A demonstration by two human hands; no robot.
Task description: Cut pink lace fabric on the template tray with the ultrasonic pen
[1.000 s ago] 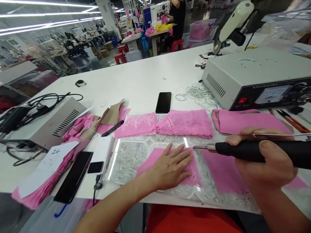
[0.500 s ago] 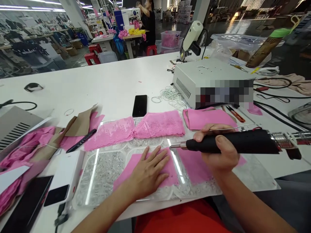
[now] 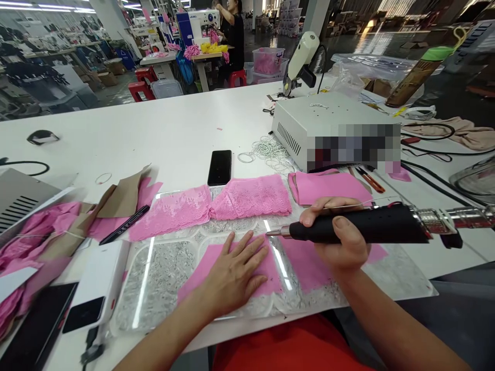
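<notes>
My left hand (image 3: pixel 235 275) lies flat, fingers spread, on a pink fabric piece (image 3: pixel 273 273) that rests on a clear scratched plate (image 3: pixel 162 281). My right hand (image 3: pixel 342 237) is wrapped round a black hand-held cutting tool (image 3: pixel 371 226), held level with its metal tip (image 3: pixel 276 233) pointing left, just above the pink fabric near my left fingertips. A second pink piece (image 3: pixel 305 260) lies under the tool. Two pink lace pieces (image 3: pixel 211 206) lie along the plate's far edge.
A grey control box (image 3: pixel 309 121) stands at the right with a folded pink piece (image 3: pixel 328 186) in front. A black phone (image 3: pixel 219 167), loose elastic rings (image 3: pixel 268 152), a pen (image 3: pixel 124 224), pink bundles (image 3: pixel 34 232) and a white device (image 3: pixel 93 291) lie around. A person sews far behind.
The view has swung right, so everything sits further left in frame. Both hands keep their pose; the tool tip stays beside my left fingertips.
</notes>
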